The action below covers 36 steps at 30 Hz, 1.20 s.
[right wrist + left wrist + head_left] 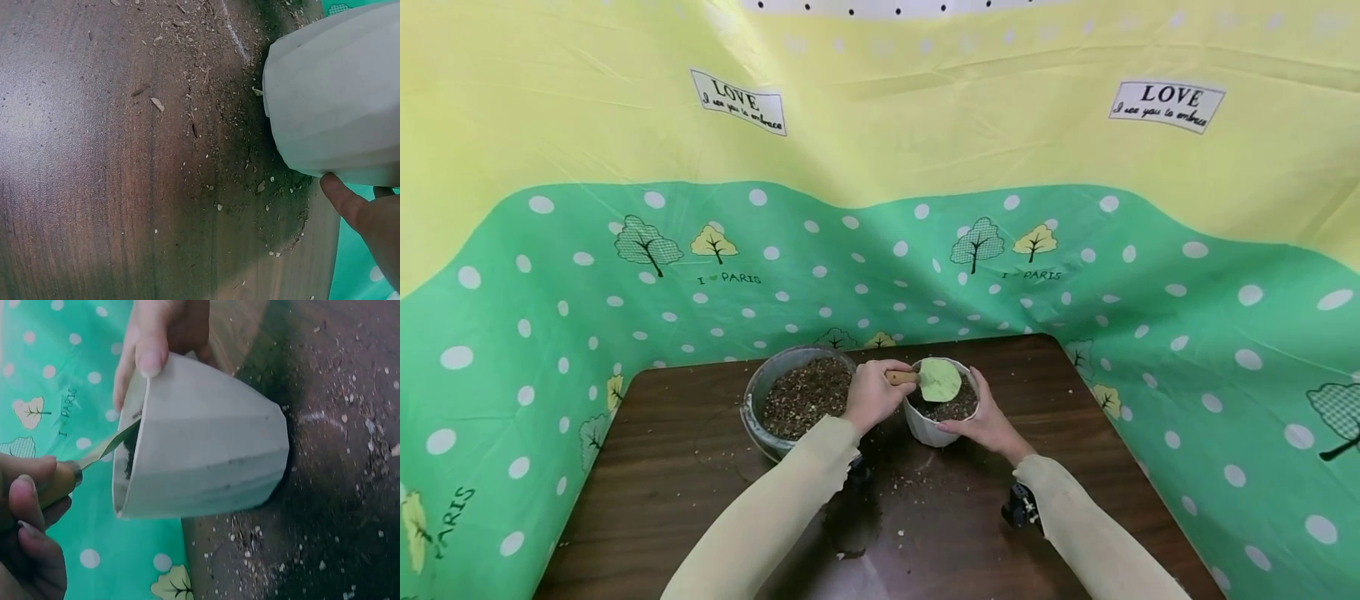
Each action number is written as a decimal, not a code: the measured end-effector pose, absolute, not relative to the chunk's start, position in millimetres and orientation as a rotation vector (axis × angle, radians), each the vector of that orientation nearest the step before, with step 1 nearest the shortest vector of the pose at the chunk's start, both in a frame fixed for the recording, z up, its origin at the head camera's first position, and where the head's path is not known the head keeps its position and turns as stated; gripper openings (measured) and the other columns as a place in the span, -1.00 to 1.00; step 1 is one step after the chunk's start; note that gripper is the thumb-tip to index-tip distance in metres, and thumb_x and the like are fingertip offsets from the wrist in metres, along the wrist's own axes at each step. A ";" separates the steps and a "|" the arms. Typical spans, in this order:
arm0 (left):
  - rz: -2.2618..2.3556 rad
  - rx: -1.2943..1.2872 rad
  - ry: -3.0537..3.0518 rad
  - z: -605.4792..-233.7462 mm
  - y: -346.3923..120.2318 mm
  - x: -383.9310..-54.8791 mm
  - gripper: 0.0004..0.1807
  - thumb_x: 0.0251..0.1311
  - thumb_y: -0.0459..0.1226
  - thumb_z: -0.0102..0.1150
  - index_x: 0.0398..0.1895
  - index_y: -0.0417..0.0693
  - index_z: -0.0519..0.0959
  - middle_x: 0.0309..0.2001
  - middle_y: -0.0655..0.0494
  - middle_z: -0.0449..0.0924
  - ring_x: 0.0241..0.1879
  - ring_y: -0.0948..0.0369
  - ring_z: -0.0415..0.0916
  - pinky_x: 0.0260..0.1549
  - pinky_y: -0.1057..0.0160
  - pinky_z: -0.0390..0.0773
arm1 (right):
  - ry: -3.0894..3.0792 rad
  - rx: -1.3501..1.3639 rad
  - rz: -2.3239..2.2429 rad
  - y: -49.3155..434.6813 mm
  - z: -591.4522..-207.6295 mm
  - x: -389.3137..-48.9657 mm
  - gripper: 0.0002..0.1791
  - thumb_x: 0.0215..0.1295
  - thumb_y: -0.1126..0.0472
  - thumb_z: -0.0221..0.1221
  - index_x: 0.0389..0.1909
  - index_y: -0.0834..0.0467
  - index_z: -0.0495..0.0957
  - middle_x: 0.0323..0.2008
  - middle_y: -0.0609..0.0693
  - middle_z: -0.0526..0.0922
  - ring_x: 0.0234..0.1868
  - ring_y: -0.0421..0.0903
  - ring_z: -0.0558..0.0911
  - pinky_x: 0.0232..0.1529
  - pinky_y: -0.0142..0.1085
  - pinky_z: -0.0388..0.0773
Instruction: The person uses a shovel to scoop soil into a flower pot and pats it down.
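My left hand (874, 392) grips the wooden handle (59, 483) of a small garden trowel (939, 380). Its pale green blade lies over the mouth of a white faceted flower pot (931, 432), and in the left wrist view the blade's tip passes inside the rim. Dark potting soil (957, 407) shows within the pot. On the pot's right side, my right hand (988, 423) holds the wall, thumb toward the front and fingers farther back. Only part of that hand (372, 219) appears against the pot (337, 94) in the right wrist view.
Left of the pot stands a dark round basin (756, 421) of brown soil mix (805, 398). Soil crumbs (206, 119) are scattered over the brown wooden table (647, 500). A green and yellow patterned cloth (850, 275) hangs around the table's back and sides.
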<state>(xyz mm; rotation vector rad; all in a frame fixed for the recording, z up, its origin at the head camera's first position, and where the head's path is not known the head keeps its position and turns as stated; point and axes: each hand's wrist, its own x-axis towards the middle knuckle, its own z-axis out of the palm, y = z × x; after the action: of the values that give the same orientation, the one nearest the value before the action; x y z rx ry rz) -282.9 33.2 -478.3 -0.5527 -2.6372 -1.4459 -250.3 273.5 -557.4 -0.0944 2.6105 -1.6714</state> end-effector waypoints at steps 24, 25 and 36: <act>-1.413 -0.238 -2.610 -432.2 -66.4 -285.3 -0.83 0.03 -0.26 0.48 -0.27 -0.07 0.78 -0.44 0.13 0.72 -0.48 0.20 0.64 -0.47 0.17 0.62 | 2.605 -0.137 -1.700 272.3 -555.5 -251.8 0.41 -0.03 0.13 0.56 0.58 0.10 -0.36 0.48 0.37 -0.07 0.45 0.33 0.03 0.36 0.22 0.02; -1.420 -0.228 -2.609 -429.6 -74.2 -285.5 -0.82 0.04 -0.26 0.48 -0.26 -0.08 0.78 -0.43 0.12 0.72 -0.47 0.19 0.65 -0.46 0.16 0.62 | 2.599 -0.132 -1.704 272.2 -555.5 -251.5 0.41 -0.03 0.13 0.56 0.58 0.09 -0.36 0.48 0.36 -0.08 0.45 0.33 0.03 0.36 0.22 0.02; -1.398 -0.231 -2.658 -409.1 -143.5 -283.3 -0.75 0.13 -0.28 0.45 -0.12 -0.17 0.74 -0.30 -0.03 0.74 -0.35 0.05 0.69 -0.45 0.17 0.62 | 2.556 -0.063 -1.650 274.4 -552.5 -251.0 0.37 0.05 0.19 0.51 0.56 0.16 -0.41 0.49 0.39 -0.18 0.46 0.38 -0.06 0.34 0.30 -0.04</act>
<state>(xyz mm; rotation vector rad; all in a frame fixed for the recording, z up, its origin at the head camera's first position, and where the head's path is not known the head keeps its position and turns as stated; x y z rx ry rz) -283.3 -143.5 -409.1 -0.2314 -2.6580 -1.3977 -251.0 274.4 -552.5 -0.0634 2.5561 -1.6500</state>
